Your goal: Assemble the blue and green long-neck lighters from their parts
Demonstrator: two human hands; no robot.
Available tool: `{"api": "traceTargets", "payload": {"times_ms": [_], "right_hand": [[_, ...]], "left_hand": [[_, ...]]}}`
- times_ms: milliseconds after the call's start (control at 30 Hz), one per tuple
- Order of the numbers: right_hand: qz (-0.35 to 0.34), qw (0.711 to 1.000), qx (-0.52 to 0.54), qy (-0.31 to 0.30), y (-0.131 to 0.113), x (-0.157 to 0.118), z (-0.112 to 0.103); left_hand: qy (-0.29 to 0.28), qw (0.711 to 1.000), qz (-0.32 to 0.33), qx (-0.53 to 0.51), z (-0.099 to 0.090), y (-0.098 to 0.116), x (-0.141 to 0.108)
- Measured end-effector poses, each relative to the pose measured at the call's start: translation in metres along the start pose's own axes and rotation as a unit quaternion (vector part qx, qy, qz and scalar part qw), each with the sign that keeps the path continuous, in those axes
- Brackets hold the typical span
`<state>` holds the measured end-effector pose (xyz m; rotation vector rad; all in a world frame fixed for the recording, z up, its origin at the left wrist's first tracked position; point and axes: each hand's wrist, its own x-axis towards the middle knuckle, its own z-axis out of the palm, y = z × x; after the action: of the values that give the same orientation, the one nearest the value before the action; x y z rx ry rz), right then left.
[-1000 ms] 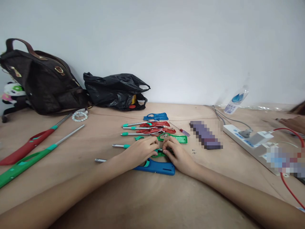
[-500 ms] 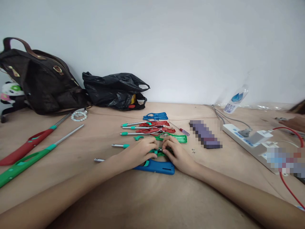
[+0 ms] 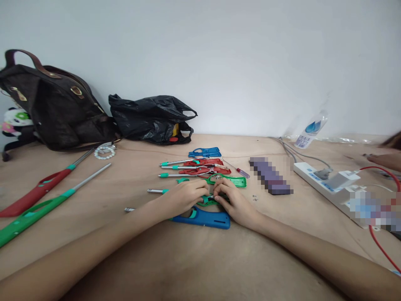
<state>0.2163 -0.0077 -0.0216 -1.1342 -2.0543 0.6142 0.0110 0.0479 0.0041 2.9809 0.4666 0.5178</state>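
An opened green gas lighter (image 3: pixel 206 204) lies in front of me, its inner parts showing and its metal barrel pointing left. My left hand (image 3: pixel 186 195) is closed on it, fingers curled at its middle. From the other side, my right hand (image 3: pixel 236 202) pinches at small parts inside the lighter; my fingertips hide what they grip. Just nearer to me is a closed blue lighter (image 3: pixel 208 219). Beyond my hands lie an empty green shell half (image 3: pixel 239 182), two opened red lighters (image 3: pixel 205 170) with wires, and a blue shell half (image 3: pixel 205 152).
A screwdriver (image 3: pixel 242 172) and small screws (image 3: pixel 255 197) lie to the right, near a blurred purple object (image 3: pixel 269 175). Further right are a power strip (image 3: pixel 322 190), a bottle (image 3: pixel 310 131) and another person's hand (image 3: pixel 385 161). Red and green lighters (image 3: pixel 46 207), bags (image 3: pixel 150 119) and a bracelet (image 3: pixel 104 152) are left.
My left fingers have shifted slightly on the green lighter, with the thumb less visible. My right hand stays almost in place. The other person's hand at far right has moved slightly.
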Motion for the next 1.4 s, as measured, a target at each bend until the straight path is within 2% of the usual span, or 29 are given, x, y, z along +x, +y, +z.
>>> {"api": "traceTargets", "payload": {"times_ms": [167, 467, 633, 900, 1233, 1400], "right_hand": [[-0.011, 1.000, -0.010, 0.003, -0.001, -0.002, -0.001], [-0.016, 1.000, -0.022, 0.002, -0.002, -0.003, 0.000], [-0.017, 0.999, -0.032, 0.004, -0.003, -0.003, 0.000], [-0.024, 0.998, -0.049, 0.008, -0.005, -0.004, 0.000], [-0.025, 0.998, -0.051, 0.005, -0.003, -0.004, 0.000], [-0.023, 0.998, -0.053, 0.009, -0.004, -0.004, -0.001]], "left_hand": [[0.015, 0.998, 0.039, 0.039, -0.002, 0.001, 0.000], [0.017, 0.995, 0.029, 0.089, 0.003, -0.009, -0.005], [0.026, 0.994, 0.034, 0.096, 0.005, -0.007, -0.003], [0.022, 0.998, -0.001, 0.055, 0.007, -0.007, -0.005], [0.063, 0.998, 0.013, 0.001, 0.007, -0.008, -0.005], [0.060, 0.997, -0.020, -0.046, 0.008, -0.010, -0.005]]}}
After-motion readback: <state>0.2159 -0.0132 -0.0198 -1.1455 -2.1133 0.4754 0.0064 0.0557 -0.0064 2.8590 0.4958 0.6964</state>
